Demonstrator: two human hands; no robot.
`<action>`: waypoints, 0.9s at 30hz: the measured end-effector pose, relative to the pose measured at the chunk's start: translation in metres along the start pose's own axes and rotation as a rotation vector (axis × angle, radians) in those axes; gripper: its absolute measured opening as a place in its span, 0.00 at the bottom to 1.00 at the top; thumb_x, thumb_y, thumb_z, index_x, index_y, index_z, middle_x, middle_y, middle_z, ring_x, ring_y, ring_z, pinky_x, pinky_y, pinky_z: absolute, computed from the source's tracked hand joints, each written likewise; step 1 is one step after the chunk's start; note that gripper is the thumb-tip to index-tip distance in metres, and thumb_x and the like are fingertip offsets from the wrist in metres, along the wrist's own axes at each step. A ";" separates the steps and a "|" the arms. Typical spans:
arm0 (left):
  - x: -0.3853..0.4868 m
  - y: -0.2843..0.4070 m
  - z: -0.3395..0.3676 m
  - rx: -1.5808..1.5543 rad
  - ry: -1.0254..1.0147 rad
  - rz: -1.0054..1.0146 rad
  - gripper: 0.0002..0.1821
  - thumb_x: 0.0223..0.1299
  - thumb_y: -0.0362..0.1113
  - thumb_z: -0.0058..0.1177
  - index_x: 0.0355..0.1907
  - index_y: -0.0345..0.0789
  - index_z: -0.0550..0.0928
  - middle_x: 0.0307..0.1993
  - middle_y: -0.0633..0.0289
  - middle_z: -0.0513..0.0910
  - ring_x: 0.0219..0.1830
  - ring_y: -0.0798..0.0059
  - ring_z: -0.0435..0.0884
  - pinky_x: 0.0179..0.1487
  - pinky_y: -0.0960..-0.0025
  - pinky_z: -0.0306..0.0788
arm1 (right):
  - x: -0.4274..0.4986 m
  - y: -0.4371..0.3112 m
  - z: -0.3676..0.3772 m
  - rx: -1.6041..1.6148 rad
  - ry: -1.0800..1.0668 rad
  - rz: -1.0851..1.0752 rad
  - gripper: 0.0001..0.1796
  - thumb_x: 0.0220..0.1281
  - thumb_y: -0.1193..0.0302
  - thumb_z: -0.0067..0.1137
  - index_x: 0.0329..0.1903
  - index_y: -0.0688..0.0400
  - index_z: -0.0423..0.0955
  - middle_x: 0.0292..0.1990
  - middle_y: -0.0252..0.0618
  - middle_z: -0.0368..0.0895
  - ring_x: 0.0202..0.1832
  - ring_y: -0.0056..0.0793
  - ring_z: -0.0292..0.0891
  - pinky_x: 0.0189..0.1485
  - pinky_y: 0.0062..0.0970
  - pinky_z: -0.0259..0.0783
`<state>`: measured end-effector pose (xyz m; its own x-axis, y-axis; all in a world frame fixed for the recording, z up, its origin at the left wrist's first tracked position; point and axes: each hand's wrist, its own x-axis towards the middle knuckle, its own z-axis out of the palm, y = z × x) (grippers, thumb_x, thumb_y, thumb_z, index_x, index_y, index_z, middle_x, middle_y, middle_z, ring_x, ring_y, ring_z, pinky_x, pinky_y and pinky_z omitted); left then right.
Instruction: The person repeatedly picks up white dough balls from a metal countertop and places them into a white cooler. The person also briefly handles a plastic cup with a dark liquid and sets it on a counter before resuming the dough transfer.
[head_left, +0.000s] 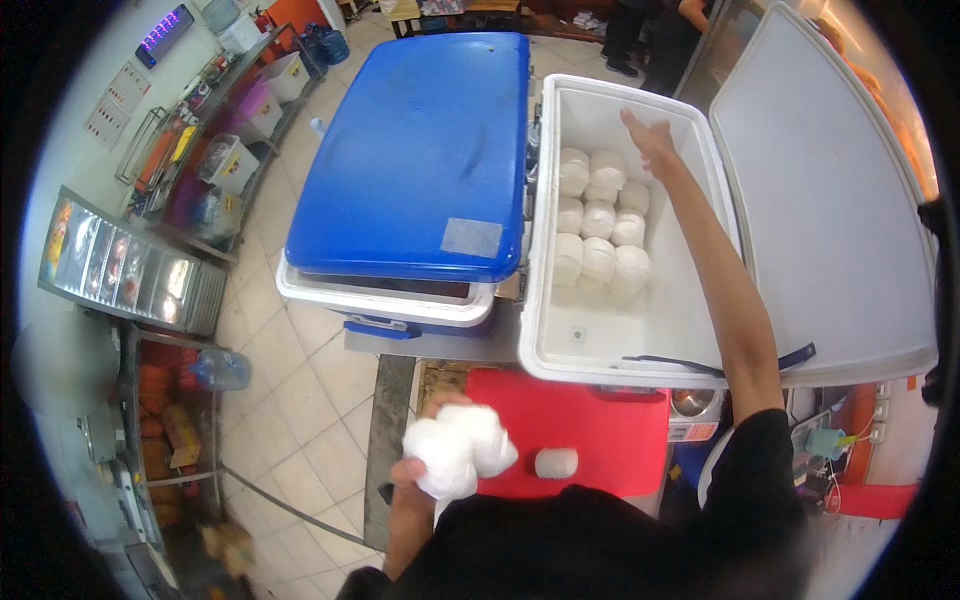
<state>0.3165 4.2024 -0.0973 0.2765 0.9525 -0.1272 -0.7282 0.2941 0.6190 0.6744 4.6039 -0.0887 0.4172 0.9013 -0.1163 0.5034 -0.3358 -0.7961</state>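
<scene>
My left hand holds a cluster of round white wrapped bundles at the lower middle, near a red board. One small white cylindrical piece lies on that board. My right hand is over the far part of a white-lined cooler, fingers apart, with nothing seen in it. Several similar white bundles sit in rows along the cooler's left inner wall. The cooler's lid stands open on the right.
A blue cooler lid rests askew on another cooler to the left. Beyond the red board's right edge stands a scale with a metal bowl. Shelves with plastic bins line the left wall. A person in dark clothes stands at the far end.
</scene>
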 end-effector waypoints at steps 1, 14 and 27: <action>0.013 0.010 0.022 0.030 -0.029 0.077 0.52 0.35 0.58 0.65 0.63 0.32 0.65 0.55 0.48 0.76 0.56 0.58 0.77 0.61 0.59 0.72 | -0.023 -0.021 -0.027 0.093 -0.196 -0.112 0.59 0.51 0.31 0.60 0.70 0.67 0.57 0.64 0.56 0.68 0.54 0.41 0.76 0.46 0.37 0.80; 0.281 0.034 0.194 0.858 0.199 0.394 0.44 0.62 0.63 0.56 0.65 0.27 0.65 0.61 0.44 0.71 0.62 0.51 0.72 0.65 0.54 0.66 | -0.157 -0.047 -0.039 1.186 -0.568 -0.235 0.44 0.56 0.38 0.61 0.66 0.57 0.65 0.57 0.41 0.75 0.55 0.33 0.73 0.51 0.37 0.72; 0.153 -0.065 0.115 1.548 -0.101 0.610 0.19 0.62 0.41 0.61 0.50 0.31 0.78 0.39 0.51 0.81 0.45 0.55 0.76 0.52 0.58 0.66 | 0.013 0.103 0.041 0.858 0.252 0.438 0.57 0.41 0.54 0.76 0.75 0.50 0.55 0.69 0.46 0.61 0.65 0.46 0.64 0.53 0.56 0.69</action>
<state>0.4780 4.3199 -0.0681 0.2859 0.8638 0.4148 0.5132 -0.5036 0.6950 0.7004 4.5925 -0.1963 0.6338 0.6272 -0.4526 -0.4095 -0.2244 -0.8843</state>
